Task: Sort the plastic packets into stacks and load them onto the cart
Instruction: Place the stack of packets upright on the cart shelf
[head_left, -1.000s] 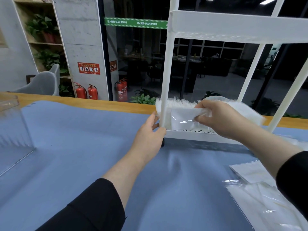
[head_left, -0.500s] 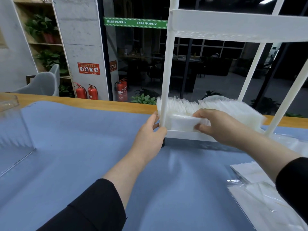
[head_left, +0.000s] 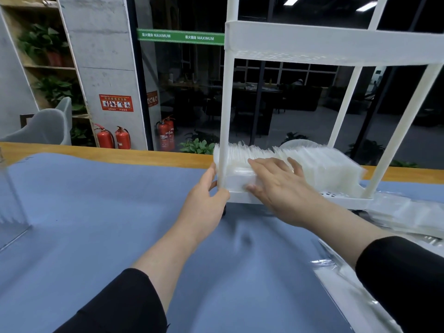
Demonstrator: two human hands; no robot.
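A white tiered cart (head_left: 336, 44) stands on the blue cloth at the table's far side. Its bottom tray (head_left: 346, 199) holds a row of clear plastic packets (head_left: 324, 164) standing on edge. My left hand (head_left: 204, 200) grips the cart's front left post just above the tray. With straight, spread fingers, my right hand (head_left: 276, 181) lies flat on the front packet at the tray's left end. More loose packets (head_left: 408, 217) lie on the cloth to the right of the cart and near my right sleeve.
A clear plastic box (head_left: 12, 200) stands at the left edge of the blue cloth (head_left: 96, 224). The wooden table edge (head_left: 120, 155) runs behind it. A grey chair (head_left: 48, 126), fire extinguishers and a glass wall are beyond the table.
My right hand set the packet it held into the tray's left end, let go, and now lies flat against it. My left hand stayed on the post.
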